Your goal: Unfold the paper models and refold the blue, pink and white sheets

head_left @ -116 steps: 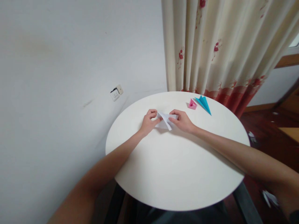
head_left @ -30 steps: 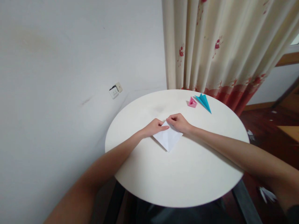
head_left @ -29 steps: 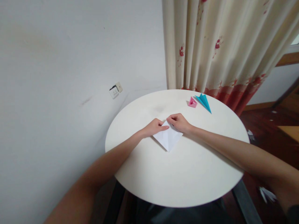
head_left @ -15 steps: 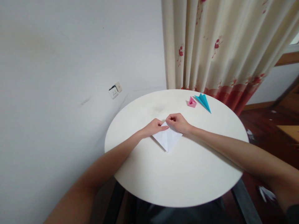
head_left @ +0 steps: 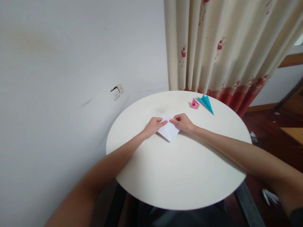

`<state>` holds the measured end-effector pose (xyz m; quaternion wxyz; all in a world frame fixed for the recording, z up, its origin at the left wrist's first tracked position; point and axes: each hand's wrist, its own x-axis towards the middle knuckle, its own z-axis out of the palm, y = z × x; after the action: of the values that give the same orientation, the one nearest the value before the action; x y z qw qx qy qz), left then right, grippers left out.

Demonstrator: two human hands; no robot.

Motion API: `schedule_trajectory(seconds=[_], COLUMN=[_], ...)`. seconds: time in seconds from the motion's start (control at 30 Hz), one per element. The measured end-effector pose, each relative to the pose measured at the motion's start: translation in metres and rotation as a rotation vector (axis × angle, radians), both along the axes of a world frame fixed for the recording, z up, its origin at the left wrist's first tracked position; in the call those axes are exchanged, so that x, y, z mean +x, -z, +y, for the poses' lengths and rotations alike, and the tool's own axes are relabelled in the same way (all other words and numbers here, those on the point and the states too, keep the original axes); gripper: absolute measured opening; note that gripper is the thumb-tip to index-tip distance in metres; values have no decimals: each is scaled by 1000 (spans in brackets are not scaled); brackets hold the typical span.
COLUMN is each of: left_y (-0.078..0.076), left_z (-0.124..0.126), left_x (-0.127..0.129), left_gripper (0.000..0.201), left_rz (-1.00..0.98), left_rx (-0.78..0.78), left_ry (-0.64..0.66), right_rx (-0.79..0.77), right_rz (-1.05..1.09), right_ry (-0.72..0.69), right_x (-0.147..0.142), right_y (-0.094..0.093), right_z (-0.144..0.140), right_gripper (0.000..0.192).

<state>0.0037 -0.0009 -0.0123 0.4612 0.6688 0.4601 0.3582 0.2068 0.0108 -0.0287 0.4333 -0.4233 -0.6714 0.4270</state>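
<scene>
Lying beyond right hand (head_left: 183, 122) | pink fold (head_left: 194, 104) | blue plane (head_left: 206, 104)

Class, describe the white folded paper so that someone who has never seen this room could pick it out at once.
Start at the round white table in front of the flowered curtain. Near its middle, the left hand and right hand pinch the white folded paper from either side. Unlike the pink paper model and blue paper plane by the far edge, it is white and held.

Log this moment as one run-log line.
left hand: pinching folded white paper | right hand: pinching same paper | paper: on round white table | pink, blue paper folds: untouched
</scene>
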Motion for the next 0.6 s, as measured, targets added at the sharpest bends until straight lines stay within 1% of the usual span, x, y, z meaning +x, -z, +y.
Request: schedule_trajectory(seconds=[0.07,0.17,0.3,0.37,0.43,0.53,0.6], left_y=[1,3,6,6,7,7,7], left_z=[1,6,12,13,13,11,9], left_x=[-1,-3,-6,-7,-8,-8,-7], left_gripper=[59,54,51,52,55,63,64], left_rz=[-14,-43,-94,-121,-157,-178,-168], left_rx=[18,72,133,120,59,-54,-84], left_ry=[-5,-79,-209,-225,-177,-45,-7], right_rx=[5,-2,-56,-66,-42,12,33], right_rz=[35,105,149,139,141,157,161], right_ry=[57,124,95,89,119,159,185], right_x=[0,1,4,6,7,7,8], right_y=[1,1,1,2,3,4,3], right_z=[3,5,7,8,10,13,13], right_gripper=[49,46,43,40,38,37,36])
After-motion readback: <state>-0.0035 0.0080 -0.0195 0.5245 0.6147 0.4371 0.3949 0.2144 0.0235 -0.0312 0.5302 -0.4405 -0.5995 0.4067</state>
